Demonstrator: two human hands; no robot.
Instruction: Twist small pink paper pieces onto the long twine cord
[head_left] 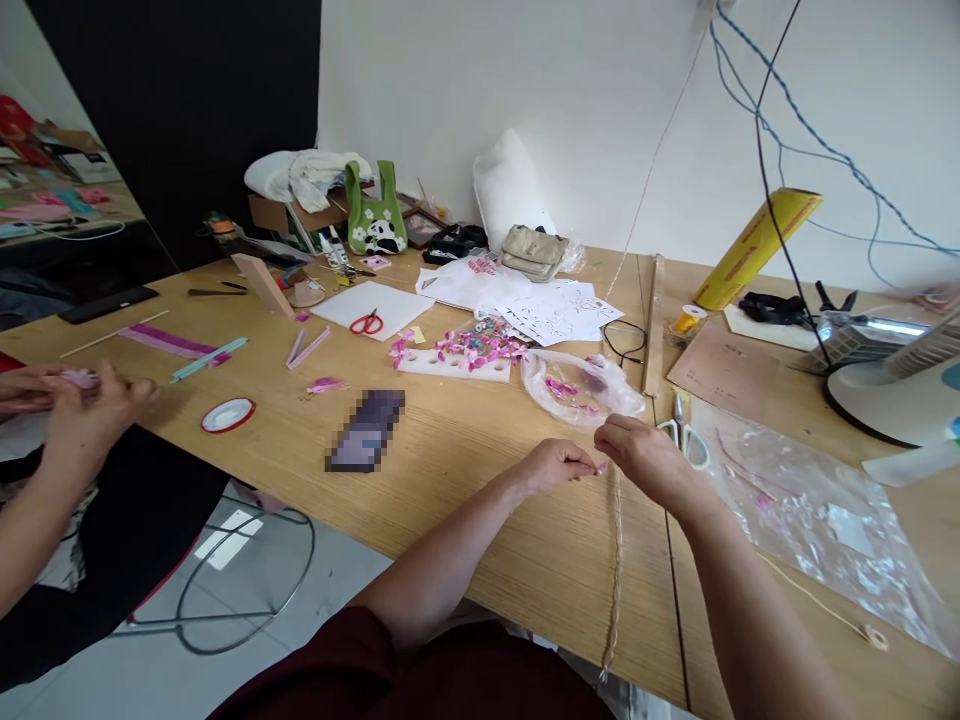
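Your left hand pinched a pink piece toward the table's near edge.
Your right hand curled, grip unclear; red lettering on the white bag was illegible.

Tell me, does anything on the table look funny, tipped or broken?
Two things look odd. Left of the hands, a dark flat thing shows as blocky squares, though things around it look clear. Toward the back right, a long yellow box tilts instead of lying flat. Nothing looks clearly broken.
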